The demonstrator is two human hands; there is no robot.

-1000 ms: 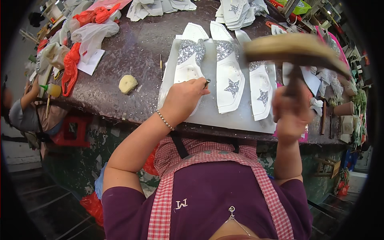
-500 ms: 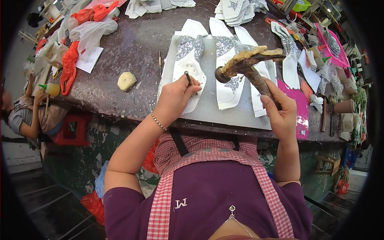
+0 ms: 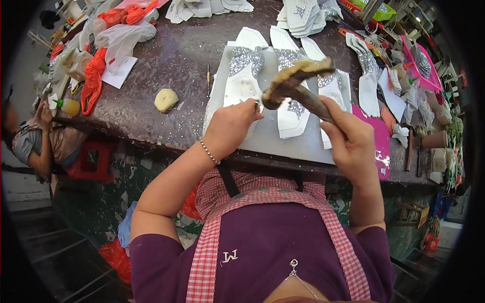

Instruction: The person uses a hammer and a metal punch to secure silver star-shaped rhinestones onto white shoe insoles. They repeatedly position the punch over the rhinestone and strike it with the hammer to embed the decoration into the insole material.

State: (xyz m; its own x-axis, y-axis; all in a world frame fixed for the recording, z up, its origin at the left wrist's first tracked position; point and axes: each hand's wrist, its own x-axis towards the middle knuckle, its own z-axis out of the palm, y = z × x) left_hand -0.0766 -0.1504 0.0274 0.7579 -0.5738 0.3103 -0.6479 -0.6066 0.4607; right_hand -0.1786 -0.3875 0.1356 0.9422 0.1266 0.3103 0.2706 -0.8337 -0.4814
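Observation:
My left hand (image 3: 233,123) is closed on a small metal punch (image 3: 257,106), mostly hidden by the fingers, over the near part of a white and silver-glitter cut piece (image 3: 241,83). In my right hand (image 3: 352,144) is the handle of a hammer (image 3: 289,87), whose head is wrapped in worn tan material. The hammer head hangs just right of the punch, above the pieces. Two more such pieces, a middle one (image 3: 290,125) and a right one (image 3: 329,92), lie beside the first on a pale board (image 3: 283,151).
A yellowish round lump (image 3: 166,100) and a thin pointed tool (image 3: 208,80) lie left of the board. Stacked white pieces (image 3: 302,17) stand at the back. A pink basket (image 3: 423,65) and clutter crowd the right. Another person (image 3: 38,136) sits at far left.
The hammer has moved left and slightly down, closer to the punch. My left hand has shifted a little right, and the punch now shows less. The whole view has shifted slightly.

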